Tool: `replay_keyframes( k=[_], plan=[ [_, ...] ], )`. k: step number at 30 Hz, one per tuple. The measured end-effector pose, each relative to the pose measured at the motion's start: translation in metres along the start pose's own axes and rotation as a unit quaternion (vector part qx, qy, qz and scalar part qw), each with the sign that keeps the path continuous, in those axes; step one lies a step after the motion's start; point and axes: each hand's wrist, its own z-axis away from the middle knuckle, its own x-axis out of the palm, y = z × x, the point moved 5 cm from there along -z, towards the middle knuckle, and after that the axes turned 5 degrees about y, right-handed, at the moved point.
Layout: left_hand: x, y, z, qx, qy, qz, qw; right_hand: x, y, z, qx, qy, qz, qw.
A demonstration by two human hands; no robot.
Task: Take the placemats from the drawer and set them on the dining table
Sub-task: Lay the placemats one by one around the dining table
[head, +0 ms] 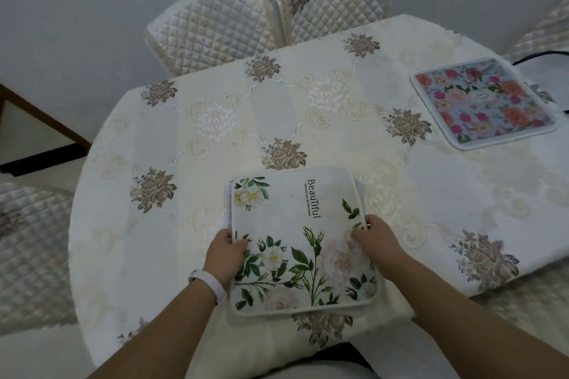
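L hand (226, 251) & R hand (374, 235) each grip placemat (295, 224) edges; best lower it flat, square w/ table (184, 163) rim.

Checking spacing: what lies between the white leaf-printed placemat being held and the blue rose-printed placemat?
In the head view, only cream embroidered tablecloth lies between the white leaf-printed placemat and the blue rose-printed placemat; no object.

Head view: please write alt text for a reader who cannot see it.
A person's left hand and right hand grip the side edges of a white square floral placemat at a round table with a cream embroidered cloth. A blue placemat with pink and orange flowers lies far right.
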Motion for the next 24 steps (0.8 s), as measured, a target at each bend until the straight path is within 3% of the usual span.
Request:
replay_keyframes(
  k=[13,24],
  plan=[
    [-0.098,-0.054,0.029,-0.038,0.1,0.068,0.992,0.077,-0.057,0.044,-0.113,-0.093,0.066,0.987],
    [-0.248,-0.171,0.074,-0.045,0.164,0.158,0.973,0.218,-0.074,0.166,-0.172,-0.124,0.133,0.968]
  ],
)
